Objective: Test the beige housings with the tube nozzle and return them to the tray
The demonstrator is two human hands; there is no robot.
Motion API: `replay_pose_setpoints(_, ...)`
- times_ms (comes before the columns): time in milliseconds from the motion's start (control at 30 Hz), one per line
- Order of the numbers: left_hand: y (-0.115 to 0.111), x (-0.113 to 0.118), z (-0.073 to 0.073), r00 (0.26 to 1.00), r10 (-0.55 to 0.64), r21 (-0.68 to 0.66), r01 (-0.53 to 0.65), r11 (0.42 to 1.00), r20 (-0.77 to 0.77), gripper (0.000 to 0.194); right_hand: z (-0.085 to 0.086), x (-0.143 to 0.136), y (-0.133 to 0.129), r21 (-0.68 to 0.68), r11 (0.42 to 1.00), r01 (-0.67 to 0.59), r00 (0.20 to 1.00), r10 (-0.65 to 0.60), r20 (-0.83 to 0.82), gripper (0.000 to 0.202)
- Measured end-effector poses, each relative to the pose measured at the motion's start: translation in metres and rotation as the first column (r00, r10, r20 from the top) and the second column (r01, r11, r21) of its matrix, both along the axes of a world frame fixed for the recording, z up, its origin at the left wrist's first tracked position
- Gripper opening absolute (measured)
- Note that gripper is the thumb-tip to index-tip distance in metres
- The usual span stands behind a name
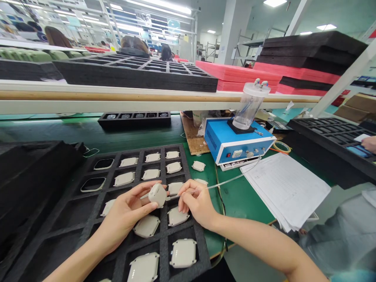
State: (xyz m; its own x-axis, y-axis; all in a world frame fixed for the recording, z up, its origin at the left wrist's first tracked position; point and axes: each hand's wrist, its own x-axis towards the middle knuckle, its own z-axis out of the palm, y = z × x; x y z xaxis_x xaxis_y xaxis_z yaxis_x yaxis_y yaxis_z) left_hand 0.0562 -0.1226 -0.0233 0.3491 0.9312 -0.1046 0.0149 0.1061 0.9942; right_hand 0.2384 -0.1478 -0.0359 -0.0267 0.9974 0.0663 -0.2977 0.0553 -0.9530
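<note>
My left hand [129, 209] grips a cream smartwatch case [158, 195] by its edges, tilted up above the foam tray. My right hand [198, 201] is closed around the end of a thin clear tube [232, 179], whose narrow tip reaches the side of the case; I cannot tell whether it touches. From there the tube runs to a blue benchtop box [243, 143] with knobs and a clear cylinder [251, 105] on top. Below my hands, the black foam tray [164, 250] holds several cream watch cases [183, 253] in its compartments. Two at the left show dark screens [93, 184].
Two loose cases, one a cream watch case [199, 166], lie on the green mat right of the tray. Paper sheets [288, 188] lie farther right. A shelf [176, 105] crosses ahead, bearing foam trays. At far right, another person's hand [369, 144] is over a black tray [329, 131].
</note>
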Motion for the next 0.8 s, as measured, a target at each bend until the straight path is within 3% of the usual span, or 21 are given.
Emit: replay_pose_setpoints(800, 0.0005, -0.0005, -0.0014, 1.000, -0.007, -0.002, 0.007, 1.000, 0.010, 0.045, 0.0008, -0.0007, -0.0005, -0.012, 1.000, 0.002, 1.000, -0.002, -0.003, 0.008)
